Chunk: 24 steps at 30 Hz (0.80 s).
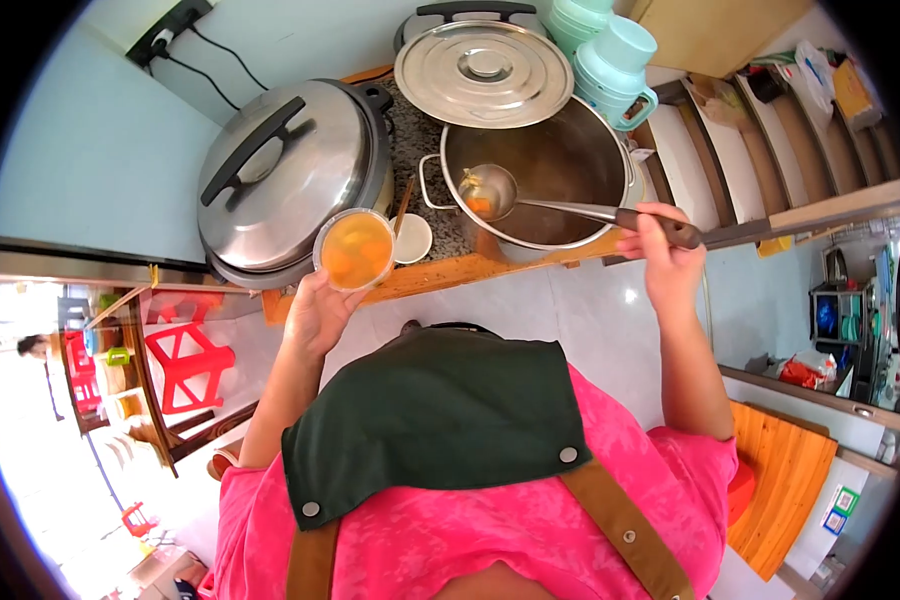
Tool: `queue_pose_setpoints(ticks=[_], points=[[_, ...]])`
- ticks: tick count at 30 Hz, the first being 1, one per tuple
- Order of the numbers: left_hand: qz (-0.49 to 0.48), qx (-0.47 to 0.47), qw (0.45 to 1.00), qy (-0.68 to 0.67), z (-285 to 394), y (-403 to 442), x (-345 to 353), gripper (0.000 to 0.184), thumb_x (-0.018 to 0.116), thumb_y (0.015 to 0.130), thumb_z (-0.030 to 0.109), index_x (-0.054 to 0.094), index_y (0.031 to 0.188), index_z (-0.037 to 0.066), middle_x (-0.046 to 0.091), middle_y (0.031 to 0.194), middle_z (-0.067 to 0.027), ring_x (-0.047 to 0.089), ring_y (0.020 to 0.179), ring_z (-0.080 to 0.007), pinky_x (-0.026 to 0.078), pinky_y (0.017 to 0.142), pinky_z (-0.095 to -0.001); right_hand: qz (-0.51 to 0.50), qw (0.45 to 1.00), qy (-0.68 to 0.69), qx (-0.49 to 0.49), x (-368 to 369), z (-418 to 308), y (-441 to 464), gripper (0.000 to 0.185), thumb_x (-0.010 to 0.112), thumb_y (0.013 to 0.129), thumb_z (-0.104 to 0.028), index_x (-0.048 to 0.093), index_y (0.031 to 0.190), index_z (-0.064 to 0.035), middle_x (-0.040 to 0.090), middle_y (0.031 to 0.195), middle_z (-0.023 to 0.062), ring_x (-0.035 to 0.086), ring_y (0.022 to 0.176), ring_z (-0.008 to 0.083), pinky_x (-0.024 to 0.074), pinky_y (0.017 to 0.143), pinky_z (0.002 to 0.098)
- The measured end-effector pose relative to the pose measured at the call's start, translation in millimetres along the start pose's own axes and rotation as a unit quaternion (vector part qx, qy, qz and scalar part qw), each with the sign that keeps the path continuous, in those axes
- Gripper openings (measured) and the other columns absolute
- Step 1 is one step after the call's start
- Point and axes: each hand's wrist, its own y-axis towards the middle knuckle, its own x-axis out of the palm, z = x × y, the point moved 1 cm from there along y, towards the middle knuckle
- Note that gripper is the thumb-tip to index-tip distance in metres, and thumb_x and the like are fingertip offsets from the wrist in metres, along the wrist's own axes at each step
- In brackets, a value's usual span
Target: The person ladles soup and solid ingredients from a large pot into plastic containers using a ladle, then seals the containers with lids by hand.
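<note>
My left hand [317, 315] is closed round a clear plastic cup [356, 250] of orange broth with pieces in it, left of the pot. With my right hand [662, 262] I grip the dark handle of a ladle [570, 208]. Its bowl hangs over the large steel pot [530, 242] and holds broth with an orange chunk and some pale bits. Brown liquid fills part of the pot. A steel lid [485, 75] lies across the pot's far rim. Beside the cup, a small white dish [411, 239] sits on the counter, near a thin wooden stick [404, 205].
A big electric cooker [290, 180] with a closed lid stands at the left. Mint-green thermos jugs [613, 70] are behind the pot at the right, next to wooden stairs [740, 150]. The counter's wooden edge [430, 274] runs before me. A red stool [188, 365] stands lower left.
</note>
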Motion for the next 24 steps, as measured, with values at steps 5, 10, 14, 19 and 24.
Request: queue_pose_setpoints(ticks=[5, 10, 14, 19, 24], points=[[0.004, 0.026, 0.999, -0.019, -3.7, -2.9, 4.9, 0.056, 0.054, 0.077, 0.03, 0.039, 0.121, -0.001, 0.045, 0.123, -0.0127, 0.041, 0.117, -0.0249, 0.027, 0.102, -0.0388, 0.054, 0.998, -0.034, 0.011, -14.5, -17.3, 15.8, 0.02, 0.052, 0.086, -0.015, 0.055, 0.097, 0.0014, 0.061, 0.073, 0.0124, 0.059, 0.055, 0.0146, 0.0489, 0.051, 0.024], [0.025, 0.039, 0.997, -0.065, -9.6, -17.9, -12.6, 0.056, 0.054, 0.077, 0.029, 0.037, 0.121, -0.001, 0.045, 0.123, -0.0139, 0.041, 0.117, -0.0254, 0.028, 0.102, -0.0394, 0.048, 0.991, -0.098, -0.075, -17.7, -54.2, 30.2, 0.02, 0.051, 0.087, -0.015, 0.056, 0.097, 0.0015, 0.061, 0.07, 0.0132, 0.057, 0.051, 0.0144, 0.0479, 0.048, 0.0238], [0.011, 0.077, 0.992, -0.096, -3.9, -45.2, -23.8, 0.054, 0.054, 0.078, 0.027, 0.038, 0.121, -0.002, 0.046, 0.123, -0.0146, 0.043, 0.115, -0.0258, 0.03, 0.1, -0.0393, 0.034, 0.982, -0.124, -0.136, 2.6, -96.2, 32.1, 0.022, 0.049, 0.088, -0.017, 0.056, 0.097, 0.0015, 0.061, 0.069, 0.0131, 0.057, 0.049, 0.0138, 0.0465, 0.046, 0.0229], [0.043, 0.143, 0.978, -0.144, 0.7, -94.1, -65.6, 0.048, 0.055, 0.077, 0.025, 0.045, 0.116, -0.003, 0.052, 0.116, -0.0141, 0.048, 0.109, -0.0252, 0.033, 0.097, -0.038, -0.027, 0.983, -0.073, -0.166, 41.9, -130.1, 37.4, 0.026, 0.049, 0.088, -0.021, 0.055, 0.1, 0.0012, 0.061, 0.074, 0.0103, 0.055, 0.053, 0.0108, 0.0439, 0.047, 0.0201], [0.089, 0.203, 0.96, -0.171, 10.2, -167.7, -127.9, 0.044, 0.056, 0.077, 0.023, 0.047, 0.113, 0.0, 0.054, 0.112, -0.0118, 0.052, 0.103, -0.0225, 0.038, 0.093, -0.0359, -0.097, 0.987, -0.001, -0.131, 141.6, -154.9, 24.7, 0.032, 0.048, 0.089, -0.028, 0.055, 0.102, 0.0001, 0.059, 0.07, 0.0071, 0.051, 0.052, 0.0072, 0.0389, 0.048, 0.0171]])
